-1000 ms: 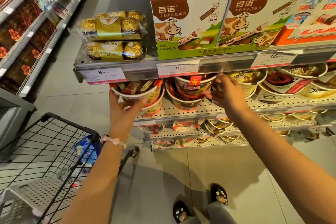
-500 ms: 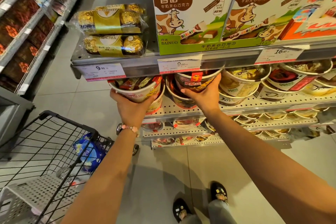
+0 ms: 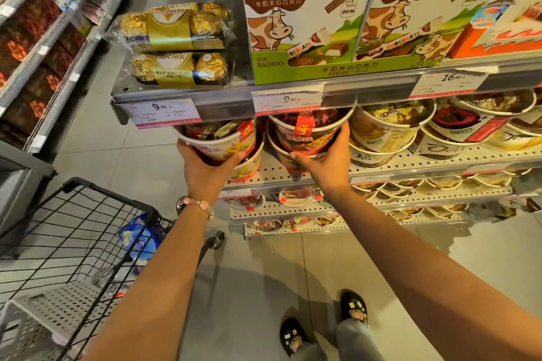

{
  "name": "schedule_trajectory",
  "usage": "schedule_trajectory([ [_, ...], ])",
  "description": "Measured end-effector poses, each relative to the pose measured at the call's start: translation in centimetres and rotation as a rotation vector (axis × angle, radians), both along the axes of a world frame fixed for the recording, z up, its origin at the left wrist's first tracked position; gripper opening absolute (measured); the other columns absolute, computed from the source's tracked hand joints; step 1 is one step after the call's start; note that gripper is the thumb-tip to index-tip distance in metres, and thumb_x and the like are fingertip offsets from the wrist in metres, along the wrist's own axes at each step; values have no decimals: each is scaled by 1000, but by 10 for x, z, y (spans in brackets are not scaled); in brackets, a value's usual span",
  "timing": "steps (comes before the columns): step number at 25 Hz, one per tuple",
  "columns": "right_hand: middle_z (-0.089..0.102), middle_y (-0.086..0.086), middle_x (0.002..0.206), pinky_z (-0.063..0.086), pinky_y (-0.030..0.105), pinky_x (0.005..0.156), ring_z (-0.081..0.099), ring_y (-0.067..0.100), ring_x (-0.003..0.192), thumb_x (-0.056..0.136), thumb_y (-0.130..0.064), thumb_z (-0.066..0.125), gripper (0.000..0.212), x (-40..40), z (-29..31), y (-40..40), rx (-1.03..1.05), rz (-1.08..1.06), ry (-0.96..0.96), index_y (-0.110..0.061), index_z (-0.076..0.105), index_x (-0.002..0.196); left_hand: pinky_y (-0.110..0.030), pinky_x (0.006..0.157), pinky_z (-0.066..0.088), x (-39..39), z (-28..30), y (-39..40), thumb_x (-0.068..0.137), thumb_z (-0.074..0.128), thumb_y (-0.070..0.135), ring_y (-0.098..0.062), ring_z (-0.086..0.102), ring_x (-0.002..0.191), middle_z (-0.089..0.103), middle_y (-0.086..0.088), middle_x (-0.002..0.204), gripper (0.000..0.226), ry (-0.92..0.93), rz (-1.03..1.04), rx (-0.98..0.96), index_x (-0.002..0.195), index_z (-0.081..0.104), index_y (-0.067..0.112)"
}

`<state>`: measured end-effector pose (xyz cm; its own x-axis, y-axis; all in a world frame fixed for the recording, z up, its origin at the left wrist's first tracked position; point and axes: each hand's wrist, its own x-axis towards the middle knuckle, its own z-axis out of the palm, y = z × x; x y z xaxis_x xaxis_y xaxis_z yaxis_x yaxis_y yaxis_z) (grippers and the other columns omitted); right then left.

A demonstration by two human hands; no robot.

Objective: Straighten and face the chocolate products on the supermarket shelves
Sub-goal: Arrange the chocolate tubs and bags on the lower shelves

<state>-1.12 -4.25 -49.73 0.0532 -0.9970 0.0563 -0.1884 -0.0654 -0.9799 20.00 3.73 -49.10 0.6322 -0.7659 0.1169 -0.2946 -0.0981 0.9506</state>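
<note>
Two red-and-white chocolate tubs sit stacked on others on the perforated second shelf (image 3: 381,165). My left hand (image 3: 202,167) grips the left tub (image 3: 218,138) from below, fingers curled round its base. My right hand (image 3: 325,161) grips the right tub (image 3: 308,132), thumb under it and fingers up its right side. Both tubs' tops are partly hidden behind the price rail (image 3: 228,102). Cream and brown Dove tubs (image 3: 384,132) stand in a row to the right.
On the top shelf lie two gold foil chocolate packs (image 3: 176,47), beside green Bainuo cartons (image 3: 302,20). A black wire trolley (image 3: 73,243) with a blue pack stands at my lower left. Another shelving run (image 3: 44,38) lines the aisle's left side. Lower shelves hold more tubs.
My right hand moved left from the Dove tubs onto the right red tub and took hold of it. My left hand closed round the left tub's base. The view came closer.
</note>
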Motion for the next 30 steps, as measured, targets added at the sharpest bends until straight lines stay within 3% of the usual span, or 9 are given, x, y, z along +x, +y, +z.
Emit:
schedule_trajectory([
  [4, 42, -3, 142, 40, 40, 107, 41, 11, 131, 50, -48, 86, 121, 1, 0, 3, 0, -10, -12, -23, 16, 145, -14, 87, 46, -5, -2, -2, 57, 87, 30, -6, 51, 113, 51, 2, 130, 102, -21, 34, 17, 137, 25, 16],
  [8, 46, -1, 137, 40, 35, 108, 44, 12, 128, 48, -41, 89, 117, 10, 6, 2, -21, -78, 6, -16, 24, 142, -8, 82, 43, -9, -1, -3, 57, 88, 31, -5, 52, 110, 54, 2, 128, 100, -66, 106, 11, 136, 29, 18],
  [16, 47, 1, 135, 40, 40, 106, 44, 16, 127, 45, -52, 86, 116, 14, 0, -2, -49, -182, 100, -15, 29, 139, 0, 81, 41, -15, -5, -3, 55, 88, 25, 0, 52, 107, 53, 9, 120, 98, -42, 123, -44, 134, 33, 12],
  [23, 45, 4, 134, 38, 41, 106, 42, 16, 127, 48, -57, 83, 113, 11, -14, -7, -150, -185, 103, -11, 32, 138, -22, 99, 45, -18, -17, -7, 57, 88, 19, -11, 50, 121, 50, -3, 132, 98, -23, 149, -124, 136, 31, 10],
  [30, 45, 3, 136, 39, 40, 106, 42, 15, 128, 53, -52, 85, 111, 4, -25, -9, -241, -138, 75, -11, 29, 141, -28, 101, 44, -17, -23, -7, 57, 87, 29, -8, 49, 122, 51, 1, 132, 96, -73, 163, -130, 135, 34, 13],
])
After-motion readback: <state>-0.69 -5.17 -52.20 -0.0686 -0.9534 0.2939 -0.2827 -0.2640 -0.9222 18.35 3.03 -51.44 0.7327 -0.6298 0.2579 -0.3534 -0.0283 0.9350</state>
